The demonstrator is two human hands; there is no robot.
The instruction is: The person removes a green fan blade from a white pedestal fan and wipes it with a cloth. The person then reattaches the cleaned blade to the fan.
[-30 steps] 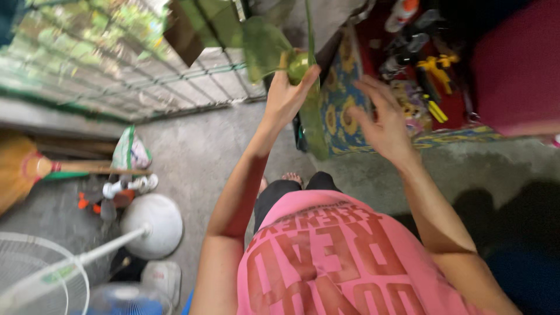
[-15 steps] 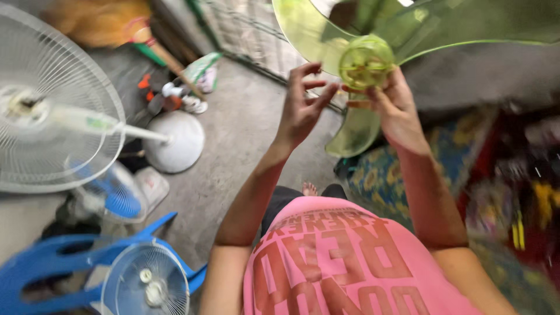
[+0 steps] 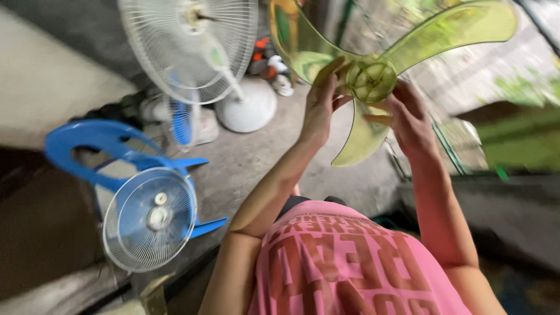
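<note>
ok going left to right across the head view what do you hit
blue plastic chair → small fan with blue guard → white pedestal fan → left hand → green fan blade hub → right hand

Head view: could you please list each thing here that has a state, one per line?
Green fan blade: off any fan, held up in both hands.
Left hand: gripping the blade beside the hub.
Right hand: holding the hub's other side.
White stand fan: upright, front guard off, no blade visible.
Small fan: grille on, tilted against a blue plastic chair.
</note>
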